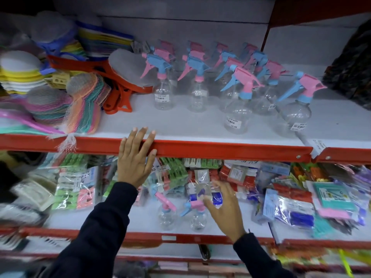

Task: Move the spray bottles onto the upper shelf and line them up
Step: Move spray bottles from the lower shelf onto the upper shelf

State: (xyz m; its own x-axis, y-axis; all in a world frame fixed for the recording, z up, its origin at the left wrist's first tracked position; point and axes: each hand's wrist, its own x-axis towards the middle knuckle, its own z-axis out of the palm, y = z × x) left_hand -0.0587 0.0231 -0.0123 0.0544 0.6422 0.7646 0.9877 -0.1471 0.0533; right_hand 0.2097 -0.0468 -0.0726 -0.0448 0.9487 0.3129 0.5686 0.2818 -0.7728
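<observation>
Several clear spray bottles with pink and blue trigger heads stand on the upper shelf, among them one at the front and one at the right. Two more spray bottles stand on the lower shelf: a left one and a right one. My left hand lies flat, fingers spread, on the red front lip of the upper shelf. My right hand is open beside the right lower bottle, fingertips at its pink and blue trigger head; a firm grip is not visible.
Netted scrubbers and orange-handled brushes fill the upper shelf's left. A dark bag sits at its right end. Packets of clothes pegs and other bagged goods crowd the lower shelf behind and beside the bottles.
</observation>
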